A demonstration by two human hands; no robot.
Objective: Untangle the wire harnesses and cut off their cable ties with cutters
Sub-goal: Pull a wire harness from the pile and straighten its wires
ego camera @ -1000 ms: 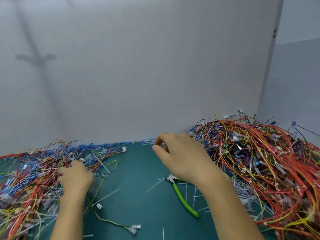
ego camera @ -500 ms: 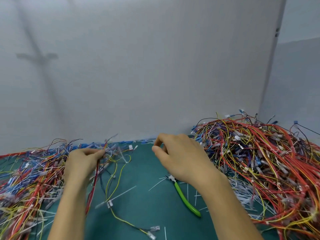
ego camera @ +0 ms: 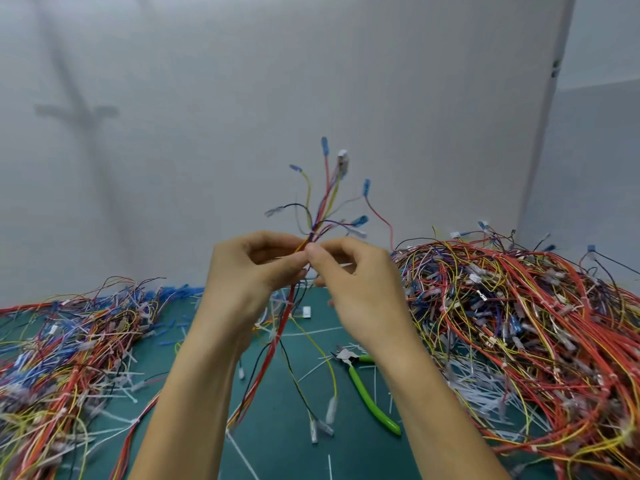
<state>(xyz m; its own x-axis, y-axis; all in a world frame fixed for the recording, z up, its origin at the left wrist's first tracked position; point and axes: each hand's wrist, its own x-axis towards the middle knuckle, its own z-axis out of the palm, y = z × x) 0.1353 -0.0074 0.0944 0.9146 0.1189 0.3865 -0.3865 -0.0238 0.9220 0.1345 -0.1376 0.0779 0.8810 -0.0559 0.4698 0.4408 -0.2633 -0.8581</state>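
Your left hand (ego camera: 242, 271) grips one wire harness (ego camera: 316, 227) with curled fingers, raised over the table's (ego camera: 277, 445) middle | your right hand (ego camera: 360, 289) pinches it beside the left thumb | cutters (ego camera: 367, 389) lie free on the table, just left of the right-edge pile (ego camera: 519, 323).

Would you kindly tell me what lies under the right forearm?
The green-handled cutters on the mat among cut ties; the forearm hides part of one handle.

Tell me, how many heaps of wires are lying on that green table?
2: the left heap by the left edge, and the taller right heap on the right. The wire harness pinched between left hand and right hand is not counted.
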